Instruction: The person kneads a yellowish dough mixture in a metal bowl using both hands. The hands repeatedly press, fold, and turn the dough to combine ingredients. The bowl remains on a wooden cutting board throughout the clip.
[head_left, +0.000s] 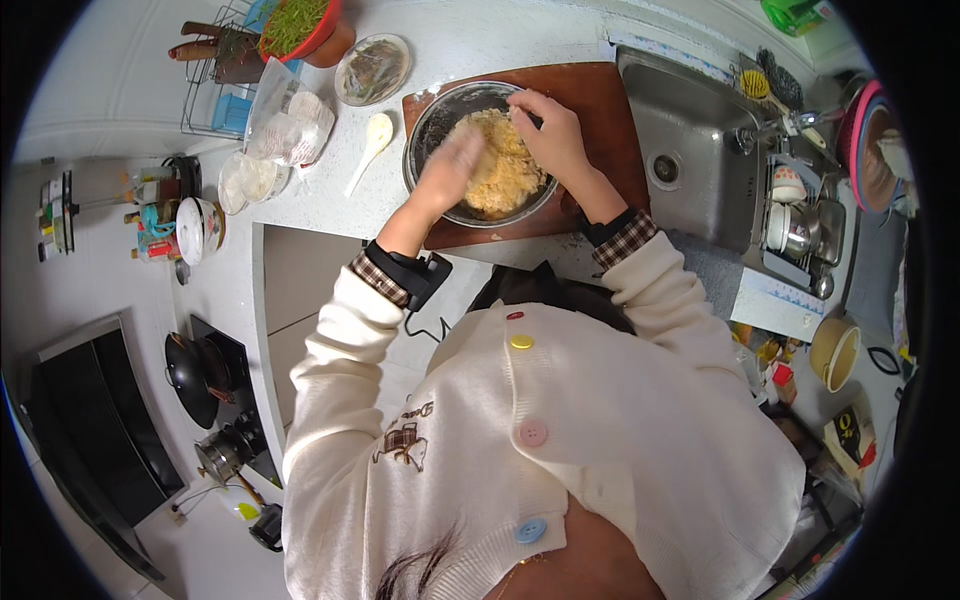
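A metal bowl (417, 159) holds a lumpy yellowish dough-like mixture (504, 180) and stands on a brown wooden board (604, 142). My left hand (452, 166), blurred, is over the left part of the mixture; whether it holds any of it cannot be told. At the bowl's far right rim is my right hand (550, 133), its fingers bent and somewhat apart, with nothing seen in them. Whether it touches the rim is unclear. Left of the bowl lies a white spoon (373, 146) with pale residue in it.
A plate (373, 69), a plastic bag (289, 124) and a red pot of green shoots (326, 30) stand at the far left. To the right is a steel sink (694, 142) with a dish rack (806, 225). A knife block (238, 56) stands at the wall.
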